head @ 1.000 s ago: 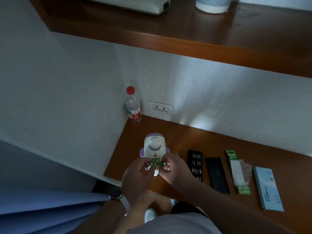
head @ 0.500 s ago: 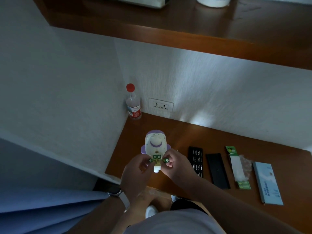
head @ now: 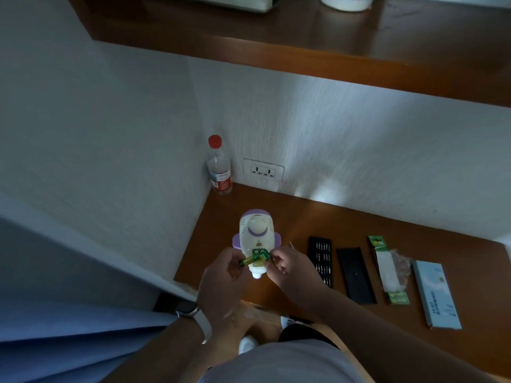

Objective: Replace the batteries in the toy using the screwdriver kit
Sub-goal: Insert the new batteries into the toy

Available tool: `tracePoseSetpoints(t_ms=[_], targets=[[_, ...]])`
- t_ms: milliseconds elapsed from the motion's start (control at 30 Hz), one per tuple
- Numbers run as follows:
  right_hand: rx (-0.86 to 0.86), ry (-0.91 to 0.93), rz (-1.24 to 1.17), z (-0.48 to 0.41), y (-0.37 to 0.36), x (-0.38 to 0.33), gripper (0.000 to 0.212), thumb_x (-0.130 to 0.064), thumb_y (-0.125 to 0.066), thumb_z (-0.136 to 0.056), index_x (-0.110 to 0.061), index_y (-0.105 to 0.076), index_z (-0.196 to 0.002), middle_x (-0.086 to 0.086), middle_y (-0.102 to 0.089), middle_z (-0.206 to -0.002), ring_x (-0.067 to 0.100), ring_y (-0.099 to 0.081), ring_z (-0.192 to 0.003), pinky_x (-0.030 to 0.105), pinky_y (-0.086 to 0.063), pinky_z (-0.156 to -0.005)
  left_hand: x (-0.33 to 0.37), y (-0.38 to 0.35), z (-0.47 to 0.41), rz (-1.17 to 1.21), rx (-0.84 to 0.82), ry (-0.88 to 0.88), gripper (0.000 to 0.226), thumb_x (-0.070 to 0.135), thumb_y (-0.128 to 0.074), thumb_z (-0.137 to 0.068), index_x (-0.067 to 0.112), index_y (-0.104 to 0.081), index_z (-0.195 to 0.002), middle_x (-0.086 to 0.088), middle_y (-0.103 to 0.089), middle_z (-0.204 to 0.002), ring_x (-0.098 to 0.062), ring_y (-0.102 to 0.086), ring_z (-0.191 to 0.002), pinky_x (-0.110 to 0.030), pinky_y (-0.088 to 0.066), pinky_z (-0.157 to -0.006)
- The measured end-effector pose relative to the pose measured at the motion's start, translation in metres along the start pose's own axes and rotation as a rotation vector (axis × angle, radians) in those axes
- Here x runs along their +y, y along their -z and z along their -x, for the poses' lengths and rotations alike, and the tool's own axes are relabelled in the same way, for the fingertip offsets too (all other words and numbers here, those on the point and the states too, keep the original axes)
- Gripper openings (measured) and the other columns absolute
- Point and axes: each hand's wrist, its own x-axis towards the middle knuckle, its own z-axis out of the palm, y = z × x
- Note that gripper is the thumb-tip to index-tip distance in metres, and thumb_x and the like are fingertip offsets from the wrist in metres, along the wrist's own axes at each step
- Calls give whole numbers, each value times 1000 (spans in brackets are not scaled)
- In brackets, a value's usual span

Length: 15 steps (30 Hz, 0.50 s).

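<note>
An open black tray point(head: 320, 261) holding rows of screwdriver bits lies on the tabletop point(head: 359, 230), its black lid point(head: 356, 275) just beside it, then a green-and-white battery pack point(head: 387, 269) and a pale blue box point(head: 437, 294). A person holds a white-and-purple toy point(head: 257, 236) over the tabletop's near left corner, long axis running away from them, rounded purple top toward the wall. The left hand point(head: 221, 275) has its fingers pinching a green battery point(head: 249, 261) slanted across the open compartment, while the right hand point(head: 290, 268) curls its fingers round the toy's lower right edge.
</note>
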Motion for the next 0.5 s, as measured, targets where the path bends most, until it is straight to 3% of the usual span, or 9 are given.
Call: tracePoseSetpoints(t_ms=[67, 133, 367, 433, 500], targets=[[-1, 3, 15, 1, 0, 0, 22, -39, -59, -93, -24, -65, -108, -12, -62, -91, 6, -59, -77, 23, -49, -63, -3, -1, 1, 11, 9, -8, 17, 29, -65, -85, 15, -62, -93, 1, -66, -79, -18, -63, -77, -41, -56, -72], [2, 12, 37, 1, 0, 1, 22, -38, -58, -93, -24, -65, -109, -13, -60, -91, 5, -57, -74, 17, -44, -60, -8, -1, -1, 5, 15, -22, 11, 19, -70, -86, 19, -60, -88, 3, -65, -76, -17, -63, -75, -41, -55, -69], [15, 26, 47, 2, 0, 0, 32, -31, -60, -94, -21, -63, -125, -14, -57, -104, -1, -57, -84, 9, -43, -66, -35, -7, -13, 8, 13, -33, 26, 11, -70, -84, 21, -51, -70, 0, -52, -61, -14, -47, -55, -35, -44, -53], [16, 21, 25, 3, 1, -1, 24, -28, -63, -92, -25, -63, -115, -16, -58, -98, -3, -57, -85, 7, -45, -64, -39, -9, -16, 27, -5, -34, 21, 15, -70, -87, 25, -54, -76, 4, -59, -68, -9, -53, -61, -29, -47, -57], [23, 22, 23, 3, 1, -2, 15, -24, -66, -88, -26, -61, -102, -17, -56, -89, -4, -55, -80, 7, -45, -64, -38, -10, -19, 108, -63, 7, 15, 21, -67, -92, 34, -59, -96, 14, -67, -90, -2, -63, -84, -20, -54, -68]])
